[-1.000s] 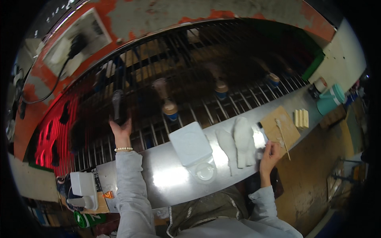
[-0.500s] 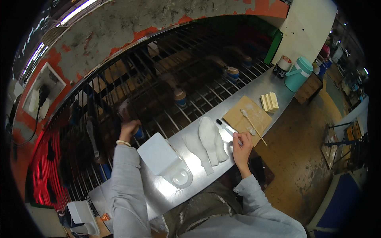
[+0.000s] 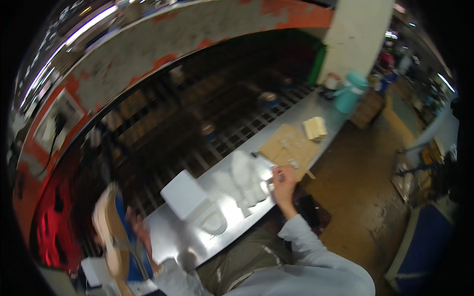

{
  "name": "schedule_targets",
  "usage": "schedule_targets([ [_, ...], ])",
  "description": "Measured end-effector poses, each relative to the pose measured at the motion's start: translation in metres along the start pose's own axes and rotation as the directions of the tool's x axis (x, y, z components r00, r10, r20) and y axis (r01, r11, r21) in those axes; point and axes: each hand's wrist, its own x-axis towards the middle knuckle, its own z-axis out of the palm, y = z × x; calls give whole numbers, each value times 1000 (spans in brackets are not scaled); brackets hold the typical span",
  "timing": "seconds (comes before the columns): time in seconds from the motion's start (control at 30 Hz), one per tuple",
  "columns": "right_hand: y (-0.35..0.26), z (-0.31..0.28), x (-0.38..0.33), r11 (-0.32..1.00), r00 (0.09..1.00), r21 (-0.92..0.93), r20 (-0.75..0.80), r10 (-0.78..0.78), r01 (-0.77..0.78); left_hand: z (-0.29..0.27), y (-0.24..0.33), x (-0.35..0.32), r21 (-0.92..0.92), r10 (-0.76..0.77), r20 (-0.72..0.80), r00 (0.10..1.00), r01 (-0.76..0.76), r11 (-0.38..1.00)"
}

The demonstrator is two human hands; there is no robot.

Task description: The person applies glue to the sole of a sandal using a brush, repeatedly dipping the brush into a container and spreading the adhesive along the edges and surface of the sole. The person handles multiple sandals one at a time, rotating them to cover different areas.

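Observation:
A shoe last (image 3: 107,228) with a tan underside and a blue side is held up at the lower left, blurred by motion. My left hand (image 3: 142,234) grips it from its right side; some fingers are behind it. On the metal ledge, my right hand (image 3: 284,186) is closed round a slim pale tool with a black end (image 3: 255,154). Just left of that hand lie white cloth-like pieces (image 3: 242,180). A tan board (image 3: 285,148) lies beyond it, with a thin stick on top.
A white box with a rounded tray (image 3: 185,195) stands mid-ledge. Cream blocks (image 3: 315,128) and a turquoise jug (image 3: 351,92) are farther right. Behind the ledge runs a dark rack of metal bars (image 3: 195,160) bearing more lasts (image 3: 208,131). A red glow (image 3: 52,217) shows at far left.
My left hand has come off the rack toward me and left, now bringing a shoe last up. My right hand stays by the board with the tool. The whole view has shifted.

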Motion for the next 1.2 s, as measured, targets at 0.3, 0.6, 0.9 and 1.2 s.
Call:
schedule_targets([
  [0.3, -42, -24, 18, 952, 917, 211, 379, 128, -220, 31, -51, 21, 333, -145, 73, 987, 113, 936],
  [0.6, -121, -10, -17, 683, 388, 154, 725, -569, 714, 42, 4, -22, 423, -139, 147, 979, 65, 904],
  [0.9, -129, -8, -23, 710, 474, 203, 618, -627, 674, 83, 87, -92, 502, -229, 342, 911, 29, 865],
  [1.2, -130, -6, -24, 709, 477, 77, 688, -547, 701, 106, 74, -107, 342, -52, 434, 899, -111, 933],
])
